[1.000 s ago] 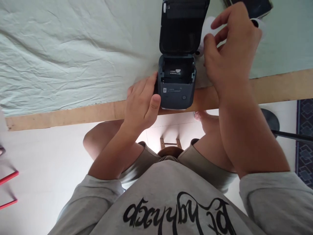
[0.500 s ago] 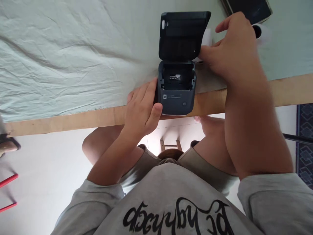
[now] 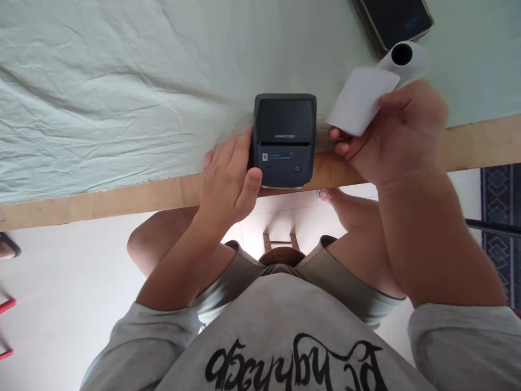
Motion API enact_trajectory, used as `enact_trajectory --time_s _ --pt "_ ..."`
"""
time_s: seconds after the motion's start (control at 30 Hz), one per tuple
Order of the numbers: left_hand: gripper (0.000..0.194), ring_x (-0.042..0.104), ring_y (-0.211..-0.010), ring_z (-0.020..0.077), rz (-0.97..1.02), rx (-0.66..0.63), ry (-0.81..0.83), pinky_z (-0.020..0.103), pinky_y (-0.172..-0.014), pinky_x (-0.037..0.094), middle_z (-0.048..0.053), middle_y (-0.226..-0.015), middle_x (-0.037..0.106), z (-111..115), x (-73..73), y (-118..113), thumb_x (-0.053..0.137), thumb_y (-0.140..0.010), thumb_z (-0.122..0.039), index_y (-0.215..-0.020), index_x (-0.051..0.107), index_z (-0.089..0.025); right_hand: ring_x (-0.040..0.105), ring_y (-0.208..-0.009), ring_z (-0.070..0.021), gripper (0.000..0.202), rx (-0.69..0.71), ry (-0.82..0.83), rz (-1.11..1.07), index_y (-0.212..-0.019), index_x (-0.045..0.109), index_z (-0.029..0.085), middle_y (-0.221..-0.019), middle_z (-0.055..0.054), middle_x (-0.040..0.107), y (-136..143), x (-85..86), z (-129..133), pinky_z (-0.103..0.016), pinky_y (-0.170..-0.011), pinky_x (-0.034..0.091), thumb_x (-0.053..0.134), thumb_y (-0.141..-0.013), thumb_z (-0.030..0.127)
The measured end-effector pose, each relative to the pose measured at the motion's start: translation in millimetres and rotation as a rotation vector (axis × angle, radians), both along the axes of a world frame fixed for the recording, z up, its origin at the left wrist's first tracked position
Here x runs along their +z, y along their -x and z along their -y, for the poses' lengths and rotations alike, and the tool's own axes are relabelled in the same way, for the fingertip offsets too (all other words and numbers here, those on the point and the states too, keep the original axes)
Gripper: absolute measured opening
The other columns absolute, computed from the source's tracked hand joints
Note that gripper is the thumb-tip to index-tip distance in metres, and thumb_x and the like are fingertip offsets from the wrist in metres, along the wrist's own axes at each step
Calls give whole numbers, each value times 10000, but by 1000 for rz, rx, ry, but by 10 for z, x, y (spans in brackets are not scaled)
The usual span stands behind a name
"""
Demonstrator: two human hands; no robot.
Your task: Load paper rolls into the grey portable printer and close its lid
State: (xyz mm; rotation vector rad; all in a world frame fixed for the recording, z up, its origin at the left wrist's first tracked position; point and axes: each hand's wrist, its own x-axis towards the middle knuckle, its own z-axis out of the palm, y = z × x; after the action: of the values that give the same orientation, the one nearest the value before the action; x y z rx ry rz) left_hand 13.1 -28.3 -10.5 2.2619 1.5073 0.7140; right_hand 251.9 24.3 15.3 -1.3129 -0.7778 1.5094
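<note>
A dark grey label printer [image 3: 284, 141] sits at the table's front edge with its lid closed. My left hand [image 3: 230, 182] lies along the printer's left side, fingers stretched out and thumb at the near corner. To the right of the printer, my right hand [image 3: 401, 127] grips a piece of white paper [image 3: 360, 100] between thumb and fingers, raised above the table. Whether this paper is a flat strip or the side of a roll, I cannot tell. Just behind it lies a white paper roll [image 3: 415, 62] with a dark core.
A dark phone [image 3: 399, 21] lies behind the paper roll at the upper right. Pale green cloth [image 3: 122, 98] covers the table, up to a bare wooden front edge [image 3: 101, 193]. Below are my knees and a wooden stool [image 3: 280, 255]. A dark patterned mat [image 3: 500, 217] is at the right.
The printer's lid went from standing open to closed. My right hand moved right and down from beside the lid and now holds the white paper. My left hand stayed at the printer's side.
</note>
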Motion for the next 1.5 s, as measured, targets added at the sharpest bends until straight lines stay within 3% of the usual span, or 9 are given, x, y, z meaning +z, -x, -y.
enact_trajectory --time_s 0.17,0.37,0.47,0.73,1.03,1.2,1.3,1.5 --pt "833 623 -1117 318 -21 23 -16 437 -947 407 158 -1169 664 -10 -7 -22 18 -994 -688 -1442 482 -162 644 -695 -177 290 22 -95 111 -859 540 276 -757 34 593 -37 -113 112 -324 -589 544 741 -661 343" --pt "865 624 -1110 310 -47 10 -47 437 -920 417 181 -1157 668 -14 -15 -22 -4 -1007 -665 -1427 482 -85 604 -842 -241 268 122 -528 916 -679 506 253 -781 -17 526 -58 -119 159 -503 -893 534 773 -698 271" --pt "862 623 -1108 303 -59 13 -45 433 -921 422 172 -1159 671 -14 -11 -23 -13 -1005 -665 -1430 480 -99 597 -827 -258 282 160 -595 1040 -709 489 261 -776 -20 513 -75 -181 120 -522 -872 531 763 -729 325" --pt "908 621 -1104 317 -65 13 -44 433 -917 416 199 -1160 668 -15 -12 -24 -17 -1003 -666 -1429 490 -44 654 -879 -249 305 194 -691 1110 -921 544 276 -942 -25 677 -157 -221 131 -442 -821 542 755 -701 294" --pt "875 603 -1153 326 -56 16 -4 431 -969 404 198 -1216 653 -3 -17 -10 -1 -993 -677 -1457 461 -96 608 -848 -242 271 182 -591 1060 -801 509 283 -853 -12 637 -86 -193 129 -448 -847 519 750 -693 227" --pt "870 593 -1173 327 -57 26 21 436 -988 397 182 -1259 642 0 -16 -11 -8 -979 -699 -1479 441 -147 576 -873 -259 333 107 -502 1046 -819 494 280 -842 -8 558 -60 -152 138 -520 -920 493 766 -641 205" --pt "875 599 -1167 326 -56 16 3 442 -971 410 195 -1244 650 -1 -8 -16 -5 -991 -681 -1467 452 -107 546 -784 -224 389 106 -471 1004 -893 519 295 -779 23 516 -69 -149 165 -488 -890 501 775 -622 182" --pt "871 619 -1142 327 -45 16 -2 447 -947 419 188 -1199 665 -2 13 -23 -2 -991 -686 -1450 474 -120 605 -906 -224 480 197 -584 937 -1113 551 321 -1018 -8 623 -101 -199 202 -427 -876 516 660 -695 112"
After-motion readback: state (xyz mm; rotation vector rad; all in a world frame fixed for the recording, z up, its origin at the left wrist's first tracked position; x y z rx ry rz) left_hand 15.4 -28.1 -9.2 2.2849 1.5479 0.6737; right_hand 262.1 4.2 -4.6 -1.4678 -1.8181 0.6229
